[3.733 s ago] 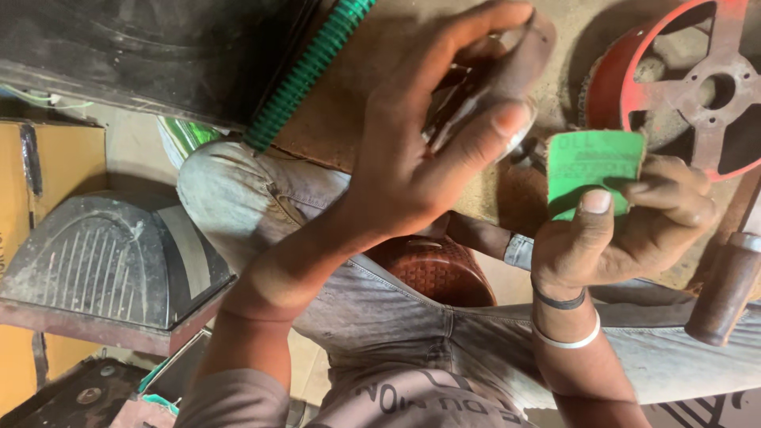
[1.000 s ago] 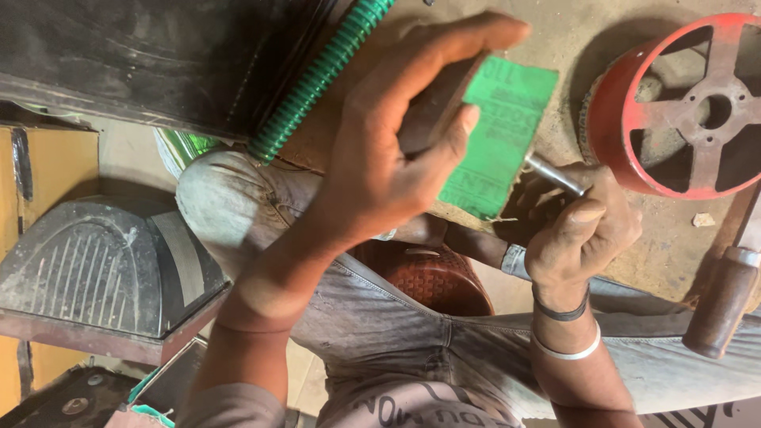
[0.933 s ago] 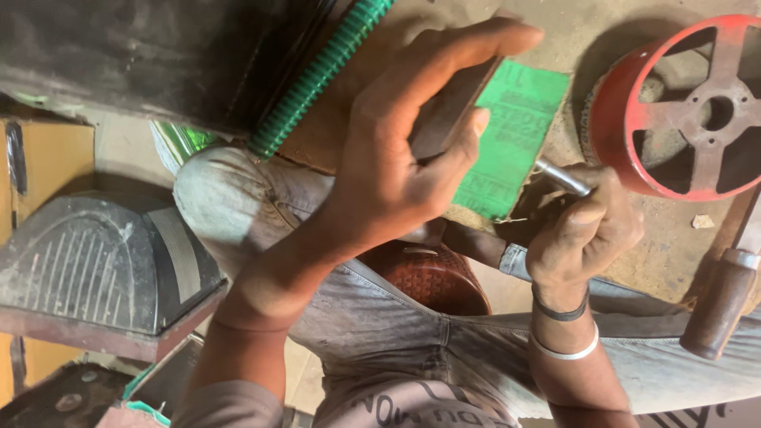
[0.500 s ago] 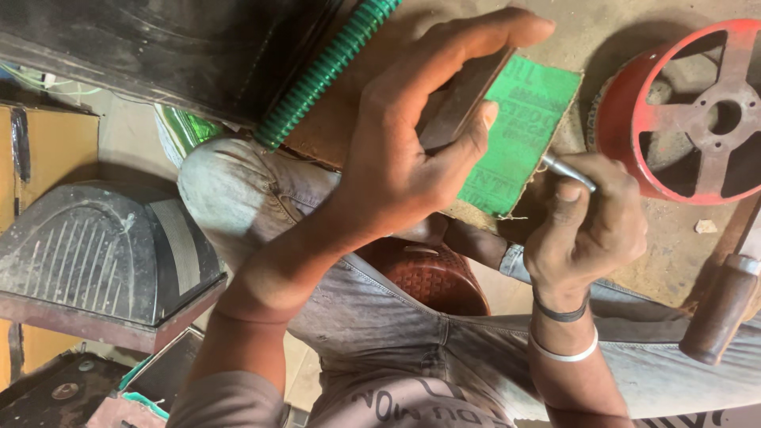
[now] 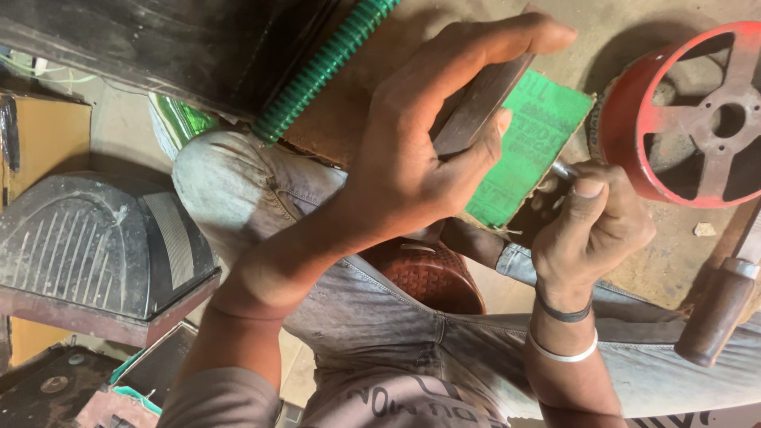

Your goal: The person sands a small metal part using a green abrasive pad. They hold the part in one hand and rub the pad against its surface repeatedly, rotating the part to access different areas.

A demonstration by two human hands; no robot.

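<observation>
My left hand [image 5: 420, 162] is closed around a flat grey metal bar [image 5: 476, 103], thumb pressed on its edge and fingers stretched over the top. A green sheet of sandpaper [image 5: 533, 150] lies under and behind the bar, touching it. My right hand [image 5: 590, 226] is curled into a fist just below the sheet's right corner. It grips a thin metal rod [image 5: 564, 169] whose tip shows between thumb and sheet. Two bands circle the right wrist.
A red spoked metal wheel [image 5: 697, 119] stands at the upper right, close to my right hand. A green ribbed hose [image 5: 321, 71] runs along the top. A wooden-handled hammer [image 5: 717, 313] lies right. A black ribbed housing [image 5: 87, 246] sits left, a brown woven stool [image 5: 428, 273] between my legs.
Earlier my right hand held the folded green sandpaper up. Now the sheet lies spread behind the bar in my left hand, and my right hand has dropped lower, fisted on the thin rod.
</observation>
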